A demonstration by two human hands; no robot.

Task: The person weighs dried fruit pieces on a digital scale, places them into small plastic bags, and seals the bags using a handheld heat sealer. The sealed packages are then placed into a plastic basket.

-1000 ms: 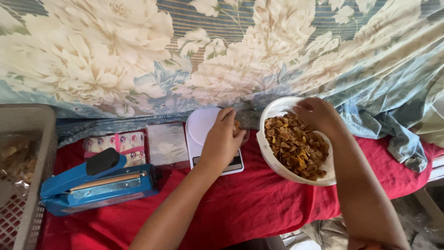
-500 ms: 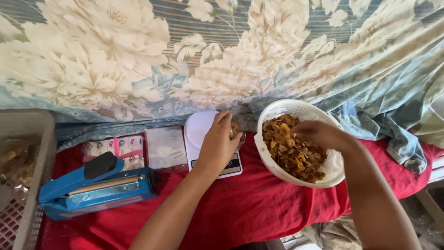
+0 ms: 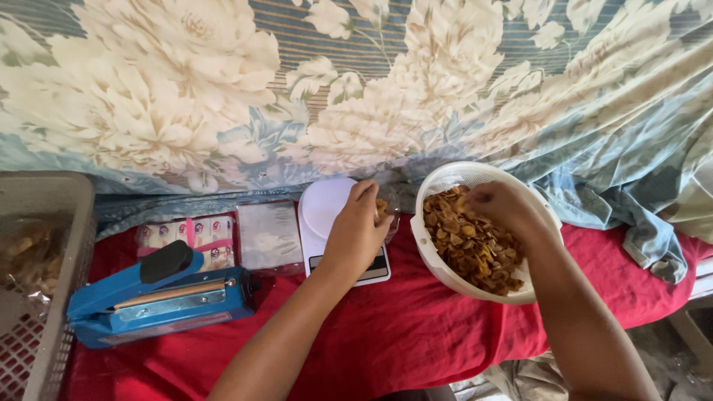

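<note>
The white scale sits on the red-covered counter. Over the scale, the left hand pinches a clear bag of chips. Right of the scale, the right hand curls, fingers together, into the white bowl of chips.

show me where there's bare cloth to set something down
Free: the red cloth in front, between the blue sealer and white bowl. Crowded: the back row, where packets, the scale under the left hand and the bowl sit close together.
</note>
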